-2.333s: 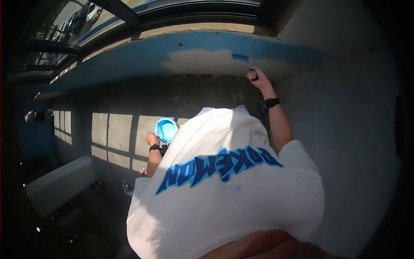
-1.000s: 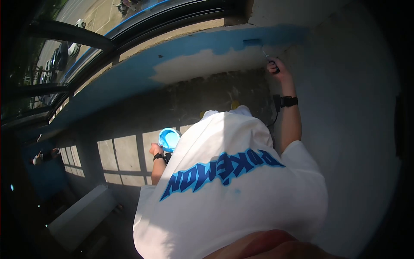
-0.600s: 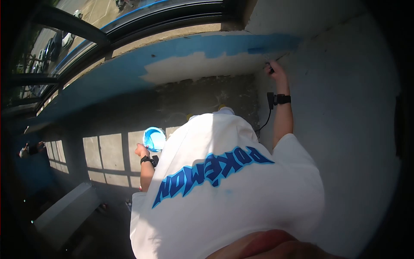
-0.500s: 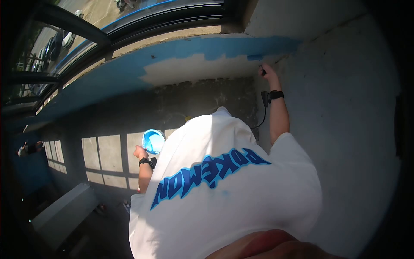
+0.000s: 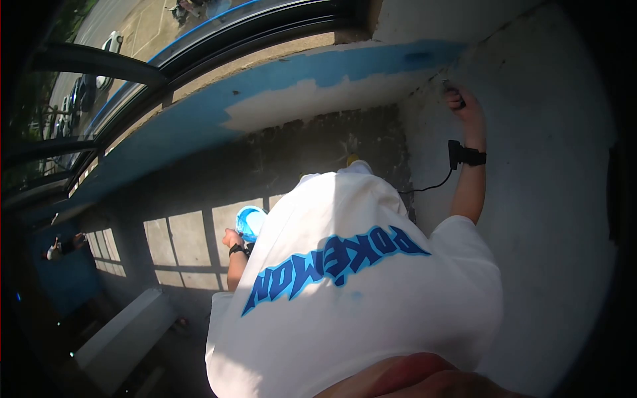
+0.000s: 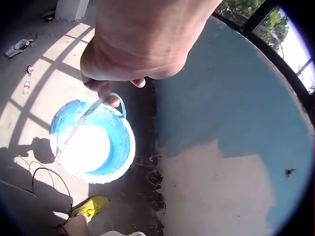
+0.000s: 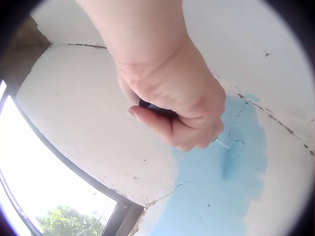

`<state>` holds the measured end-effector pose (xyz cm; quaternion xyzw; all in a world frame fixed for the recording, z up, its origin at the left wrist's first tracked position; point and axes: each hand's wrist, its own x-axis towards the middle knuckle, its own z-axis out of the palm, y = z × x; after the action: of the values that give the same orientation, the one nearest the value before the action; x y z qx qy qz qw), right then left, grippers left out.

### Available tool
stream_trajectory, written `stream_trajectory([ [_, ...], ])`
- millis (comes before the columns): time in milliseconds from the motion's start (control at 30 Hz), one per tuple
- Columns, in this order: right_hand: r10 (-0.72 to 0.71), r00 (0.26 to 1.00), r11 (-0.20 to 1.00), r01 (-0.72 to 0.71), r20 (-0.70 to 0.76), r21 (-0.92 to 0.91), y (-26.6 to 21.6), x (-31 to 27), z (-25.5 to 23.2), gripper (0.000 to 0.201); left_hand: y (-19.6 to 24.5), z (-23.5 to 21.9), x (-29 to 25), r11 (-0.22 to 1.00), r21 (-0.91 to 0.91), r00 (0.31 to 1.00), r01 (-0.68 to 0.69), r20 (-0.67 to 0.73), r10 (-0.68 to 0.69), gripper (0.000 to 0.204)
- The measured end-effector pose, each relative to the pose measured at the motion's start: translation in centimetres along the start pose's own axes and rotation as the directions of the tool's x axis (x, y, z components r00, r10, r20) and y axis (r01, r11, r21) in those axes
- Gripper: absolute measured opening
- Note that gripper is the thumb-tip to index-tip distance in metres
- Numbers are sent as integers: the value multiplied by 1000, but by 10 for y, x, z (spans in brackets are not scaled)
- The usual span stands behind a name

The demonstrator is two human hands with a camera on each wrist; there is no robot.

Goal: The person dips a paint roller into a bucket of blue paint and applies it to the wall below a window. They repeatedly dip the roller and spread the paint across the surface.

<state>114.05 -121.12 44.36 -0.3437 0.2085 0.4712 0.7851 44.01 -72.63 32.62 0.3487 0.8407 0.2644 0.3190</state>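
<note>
My right hand (image 7: 177,105) grips the black handle (image 7: 160,110) of a small paint roller (image 7: 230,164), partly hidden by the fingers. Its blue sleeve lies against the wet blue wall paint close to the corner, also visible in the head view as a darker patch. At the lower left, my left hand (image 6: 135,59) holds a paint bucket (image 6: 129,157) by its thin handle (image 6: 87,114), which runs under the curled fingers. Blue paint coats the bucket's inside, and sunlight glares off the paint in it.
Blue paint (image 5: 279,69) covers the wall strip under the window frame (image 5: 265,33), above a bare pale patch (image 5: 292,99). A cable (image 5: 431,189) hangs from the right wrist camera. A bottle (image 6: 27,84) lies on the floor; a white bench-like block (image 5: 123,331) stands at left.
My right hand has moved right and upward with the roller, which went from the bare patch's edge up onto blue paint near the corner. The left hand keeps holding the bucket.
</note>
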Motion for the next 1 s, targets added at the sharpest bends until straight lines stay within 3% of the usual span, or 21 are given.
stream_trajectory([
  [67, 3, 1000, 998, -3, 7, -68, -6, 5, -5, 7, -1, -4, -3, 1000, -2, 1000, 15, 2, -15, 30],
  [133, 80, 984, 997, -80, 157, -7, -10, 35, -33, 8, -3, -6, -7, 999, -8, 999, 38, 3, -38, 30],
  [167, 89, 983, 996, -88, 158, -16, -5, 52, -37, 8, -3, -7, -9, 999, -26, 999, 34, -9, -34, 31],
  [233, -9, 996, 1000, 9, -89, -3, 8, 87, -48, 11, 0, -8, -18, 999, -46, 999, 23, -39, -25, 34],
  [267, -1, 997, 1000, 0, -82, -11, 19, 101, -53, 11, 0, -7, -19, 998, -53, 998, 31, -48, -33, 34],
  [333, -160, 961, 982, 131, -228, -135, 38, 127, -56, 15, 2, -8, -19, 995, -95, 998, 17, -52, -22, 35],
  [467, -98, 960, 948, 10, -263, -317, 56, 142, -53, 15, 7, -18, -23, 985, -163, 994, 58, -85, -73, 38],
  [533, -180, 931, 945, 74, -317, -319, 68, 131, -50, 14, 4, -18, -14, 986, -159, 989, 53, -125, -73, 39],
  [600, -206, 951, 930, 116, -232, -350, 82, 139, -71, 13, 1, -22, -10, 990, -119, 990, 77, -108, -90, 41],
  [700, -124, 966, 972, 72, -228, -223, 108, 100, -23, 14, -4, -28, -12, 987, -106, 987, 119, -97, -129, 41],
  [767, 84, 981, 994, -94, -175, -53, 121, 96, -10, 16, -9, -35, -19, 983, -117, 982, 140, -110, -153, 40],
  [800, 97, 981, 992, -108, -168, -59, 127, 96, -1, 16, -9, -38, -22, 980, -138, 978, 146, -130, -164, 40],
  [867, 301, 953, 953, -299, -45, 44, 143, 87, 23, 17, -11, -48, -21, 977, -151, 970, 152, -165, -177, 40],
  [1000, 426, 903, 894, -430, 59, 127, 174, 80, 74, 17, -28, -54, -7, 949, -276, 948, 155, -230, -222, 39],
])
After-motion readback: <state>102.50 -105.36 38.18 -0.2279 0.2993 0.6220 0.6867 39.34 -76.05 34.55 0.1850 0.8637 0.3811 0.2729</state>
